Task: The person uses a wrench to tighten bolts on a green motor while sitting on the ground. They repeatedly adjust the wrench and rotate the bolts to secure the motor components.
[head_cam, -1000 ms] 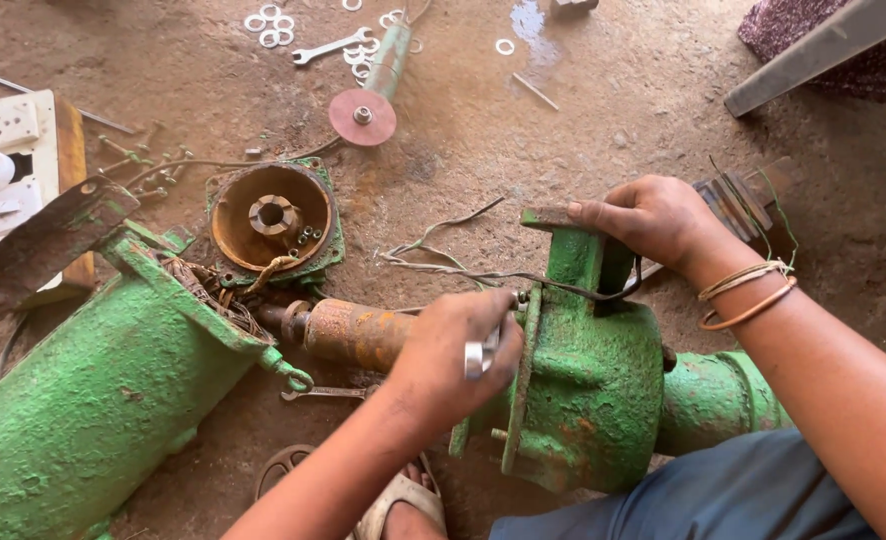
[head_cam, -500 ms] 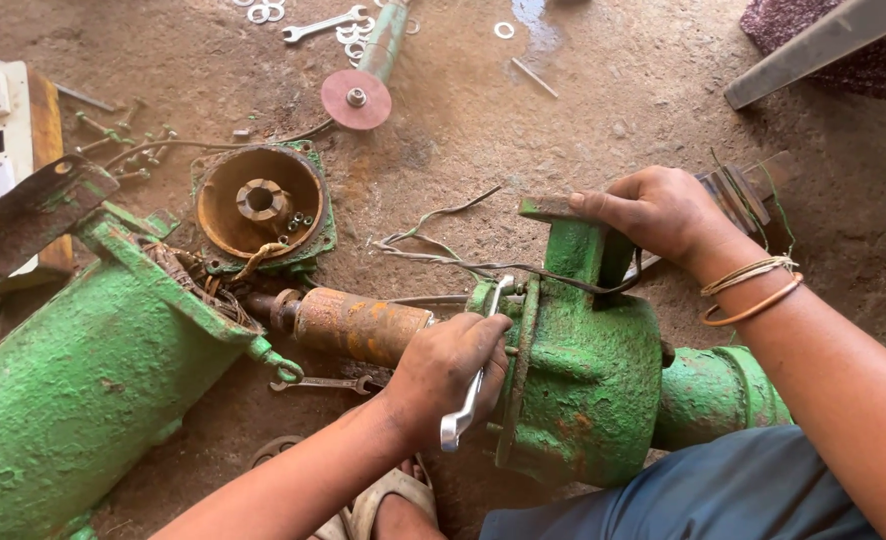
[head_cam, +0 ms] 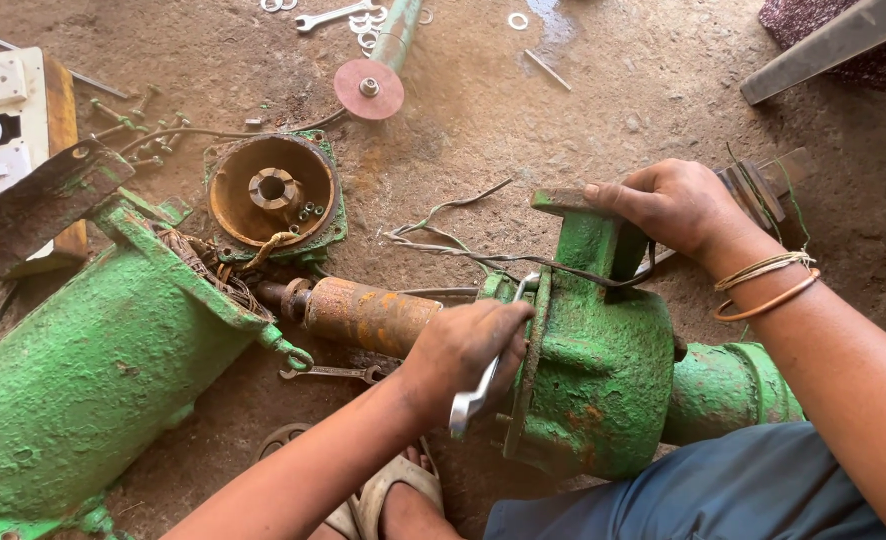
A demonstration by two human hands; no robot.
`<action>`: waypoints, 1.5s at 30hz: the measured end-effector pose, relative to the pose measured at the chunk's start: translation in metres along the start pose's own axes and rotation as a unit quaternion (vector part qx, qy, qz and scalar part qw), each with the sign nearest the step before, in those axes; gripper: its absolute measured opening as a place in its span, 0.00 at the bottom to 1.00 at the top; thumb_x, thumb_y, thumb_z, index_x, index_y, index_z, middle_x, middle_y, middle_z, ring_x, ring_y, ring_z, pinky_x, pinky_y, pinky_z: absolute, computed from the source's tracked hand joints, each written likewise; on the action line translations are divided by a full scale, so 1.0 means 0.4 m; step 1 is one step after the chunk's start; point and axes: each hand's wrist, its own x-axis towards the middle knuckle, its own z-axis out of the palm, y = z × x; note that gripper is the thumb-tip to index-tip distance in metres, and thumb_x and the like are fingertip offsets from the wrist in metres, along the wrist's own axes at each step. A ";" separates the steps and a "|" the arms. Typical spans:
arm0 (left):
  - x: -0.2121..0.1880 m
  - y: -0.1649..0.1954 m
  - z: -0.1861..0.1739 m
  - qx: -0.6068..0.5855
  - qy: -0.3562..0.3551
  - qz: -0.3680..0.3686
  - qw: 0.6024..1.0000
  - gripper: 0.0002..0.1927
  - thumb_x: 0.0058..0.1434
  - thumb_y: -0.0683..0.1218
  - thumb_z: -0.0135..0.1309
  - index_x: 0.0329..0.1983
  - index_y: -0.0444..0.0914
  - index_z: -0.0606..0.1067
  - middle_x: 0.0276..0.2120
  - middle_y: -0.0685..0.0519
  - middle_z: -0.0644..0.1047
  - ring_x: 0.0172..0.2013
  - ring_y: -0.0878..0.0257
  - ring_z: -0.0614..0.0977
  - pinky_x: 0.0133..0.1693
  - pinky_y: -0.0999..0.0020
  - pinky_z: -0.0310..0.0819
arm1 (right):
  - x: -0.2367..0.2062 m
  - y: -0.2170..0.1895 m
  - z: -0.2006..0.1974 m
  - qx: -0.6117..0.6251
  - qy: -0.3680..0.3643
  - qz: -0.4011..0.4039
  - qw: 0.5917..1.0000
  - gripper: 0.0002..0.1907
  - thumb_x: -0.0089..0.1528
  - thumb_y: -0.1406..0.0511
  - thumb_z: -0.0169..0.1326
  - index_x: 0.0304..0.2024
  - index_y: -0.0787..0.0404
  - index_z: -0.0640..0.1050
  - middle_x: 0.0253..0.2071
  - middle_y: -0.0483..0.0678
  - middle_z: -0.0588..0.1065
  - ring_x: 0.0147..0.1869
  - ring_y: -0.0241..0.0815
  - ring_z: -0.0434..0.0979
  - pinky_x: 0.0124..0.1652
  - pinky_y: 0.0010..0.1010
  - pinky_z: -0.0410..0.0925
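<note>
The shiny steel spanner (head_cam: pixel 478 385) runs steeply upright against the green cast-iron pump housing (head_cam: pixel 593 370), left hand (head_cam: pixel 468 345) clenched around it; right hand (head_cam: pixel 673 205) clasps the housing's top flange.

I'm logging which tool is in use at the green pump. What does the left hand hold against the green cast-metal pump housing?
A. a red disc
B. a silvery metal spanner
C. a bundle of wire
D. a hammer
B: the left hand grips a silvery metal spanner at the flange of the green cast-metal pump housing, while the right hand steadies its top.
</note>
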 end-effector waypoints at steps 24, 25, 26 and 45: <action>0.311 -0.246 0.157 0.072 0.116 -0.293 0.946 0.18 0.72 0.56 0.42 0.42 0.38 0.72 0.26 0.42 0.80 0.30 0.42 0.82 0.35 0.46 0.74 | 0.016 0.021 0.008 -0.031 0.029 -0.023 0.999 0.35 0.59 0.37 0.51 0.44 0.59 0.87 0.36 0.57 0.83 0.42 0.50 0.85 0.46 0.41 0.74; 0.298 -0.238 0.157 0.076 0.127 -0.254 0.956 0.17 0.72 0.55 0.42 0.41 0.38 0.72 0.23 0.43 0.80 0.26 0.43 0.82 0.30 0.46 0.74 | 0.018 0.023 0.009 -0.029 0.026 -0.018 0.999 0.35 0.59 0.37 0.51 0.44 0.59 0.86 0.36 0.57 0.83 0.42 0.50 0.85 0.45 0.41 0.74; 0.289 -0.231 0.156 0.069 0.137 -0.210 0.966 0.15 0.73 0.54 0.41 0.41 0.38 0.70 0.21 0.45 0.78 0.23 0.46 0.81 0.27 0.49 0.72 | 0.019 0.024 0.009 -0.027 0.025 -0.013 0.999 0.35 0.59 0.37 0.52 0.44 0.59 0.86 0.36 0.57 0.83 0.42 0.50 0.85 0.45 0.41 0.75; 0.312 -0.305 0.211 0.192 0.126 -0.033 0.973 0.05 0.67 0.44 0.46 0.41 0.38 0.67 0.18 0.48 0.76 0.19 0.49 0.80 0.20 0.52 0.70 | 0.002 0.026 0.017 0.109 0.013 -0.013 0.994 0.29 0.61 0.46 0.56 0.46 0.63 0.85 0.36 0.55 0.83 0.38 0.49 0.82 0.38 0.41 0.74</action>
